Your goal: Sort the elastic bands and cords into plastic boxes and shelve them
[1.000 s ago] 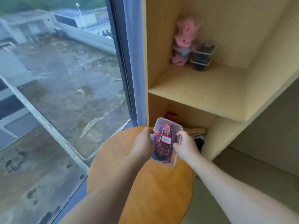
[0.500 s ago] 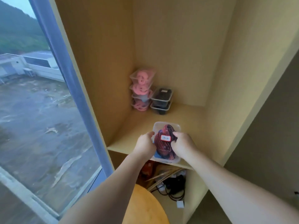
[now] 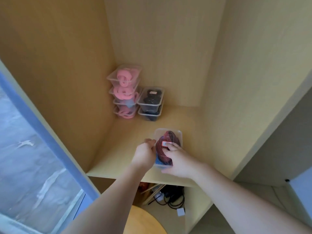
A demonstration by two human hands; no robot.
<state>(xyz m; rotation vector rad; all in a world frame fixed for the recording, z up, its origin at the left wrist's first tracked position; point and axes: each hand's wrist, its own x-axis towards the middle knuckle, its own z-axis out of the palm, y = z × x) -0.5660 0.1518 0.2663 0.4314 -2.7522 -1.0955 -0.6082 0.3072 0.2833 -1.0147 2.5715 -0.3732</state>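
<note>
A clear plastic box (image 3: 177, 135) filled with red, black and blue striped elastic bands (image 3: 166, 149) is over the front part of the wooden shelf (image 3: 121, 159). My left hand (image 3: 145, 154) grips its left side and my right hand (image 3: 179, 159) grips its right side, with a thumb next to a small red-and-white label. Whether the box rests on the shelf or hovers just above it is unclear. In the back left corner stands a stack of clear boxes of pink bands (image 3: 125, 92), and beside it a stack of two boxes of black bands (image 3: 151, 103).
The shelf's side walls rise close on the left and right. Below the shelf lie black cables and a white plug (image 3: 172, 198). A round wooden stool top (image 3: 143, 223) is at the bottom, and a window (image 3: 25, 149) runs down the left.
Both hands have carried the box up from above the stool and forward onto the shelf level. My view has turned from the window towards the inside of the shelf.
</note>
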